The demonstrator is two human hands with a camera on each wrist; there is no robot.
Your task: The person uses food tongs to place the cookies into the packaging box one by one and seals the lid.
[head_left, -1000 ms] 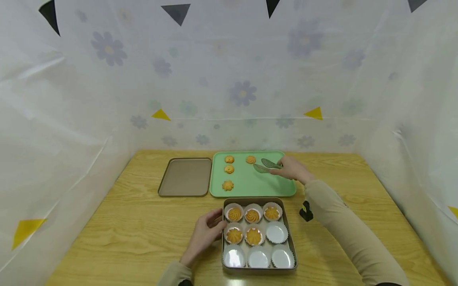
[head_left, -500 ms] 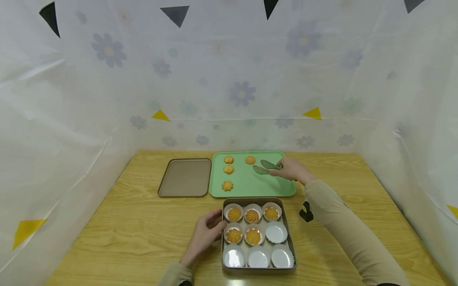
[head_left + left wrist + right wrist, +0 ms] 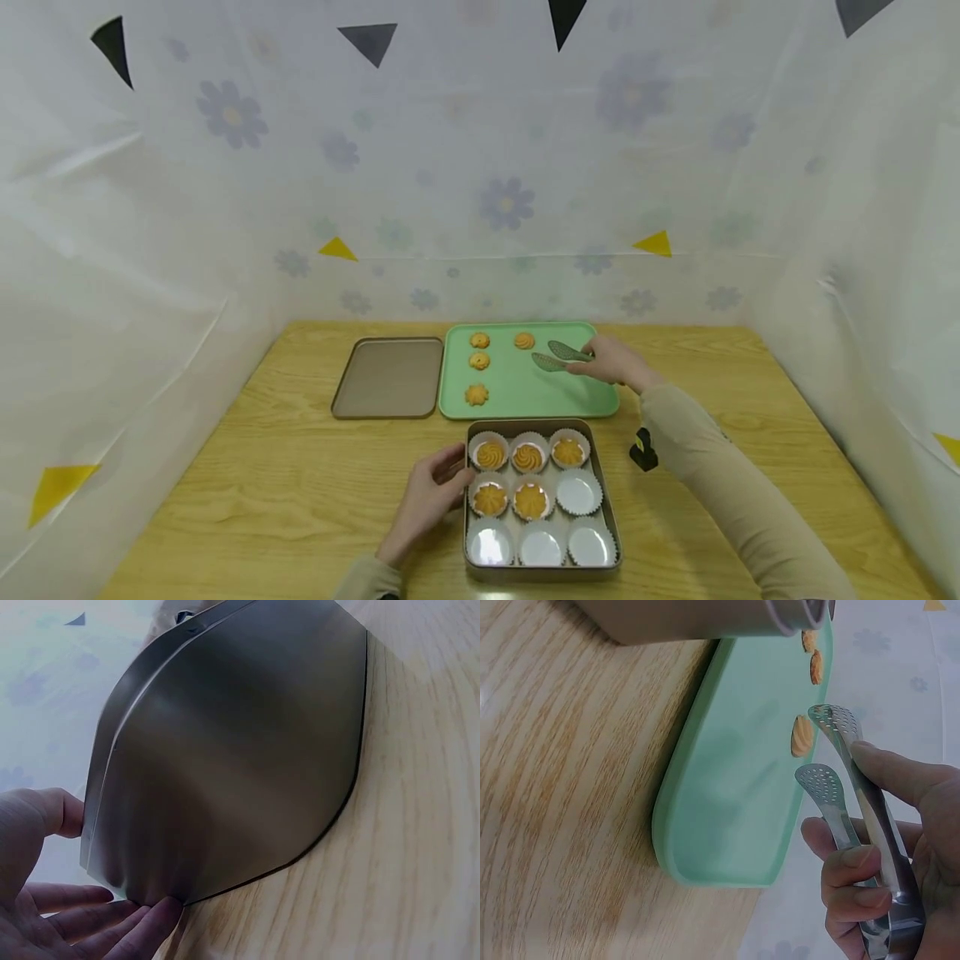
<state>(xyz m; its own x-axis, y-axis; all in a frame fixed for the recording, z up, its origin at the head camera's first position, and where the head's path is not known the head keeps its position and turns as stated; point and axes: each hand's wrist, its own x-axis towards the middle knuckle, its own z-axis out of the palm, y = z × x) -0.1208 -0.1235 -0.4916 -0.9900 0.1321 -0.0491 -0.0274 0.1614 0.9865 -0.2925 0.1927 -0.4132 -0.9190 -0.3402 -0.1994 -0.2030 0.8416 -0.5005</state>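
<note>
My right hand (image 3: 618, 363) grips a pair of metal serving tongs (image 3: 558, 357) over the green tray (image 3: 525, 400). The perforated tips stand apart with nothing between them, close to a swirled cookie (image 3: 524, 341). In the right wrist view, my fingers curl round the tongs' arms (image 3: 877, 832). My left hand (image 3: 429, 498) rests against the left wall of a metal baking tin (image 3: 543, 573); the left wrist view has its thumb at the rim and its fairly straight fingers (image 3: 97, 922) touching the outer wall (image 3: 225, 772). White paper cups (image 3: 578, 492) fill the tin, several with cookies (image 3: 531, 501).
Along the green tray's left side lie a few cookies (image 3: 476, 394). A flat brown tray (image 3: 390, 379) without anything on it adjoins the green one. Near my right forearm, a small black object (image 3: 642, 450) appears. Flower-patterned sheeting (image 3: 506, 204) encloses the wooden table (image 3: 300, 492).
The head view has tilted slightly, so everything sits a little lower in it. Both hands, the tongs and the cookies keep their places.
</note>
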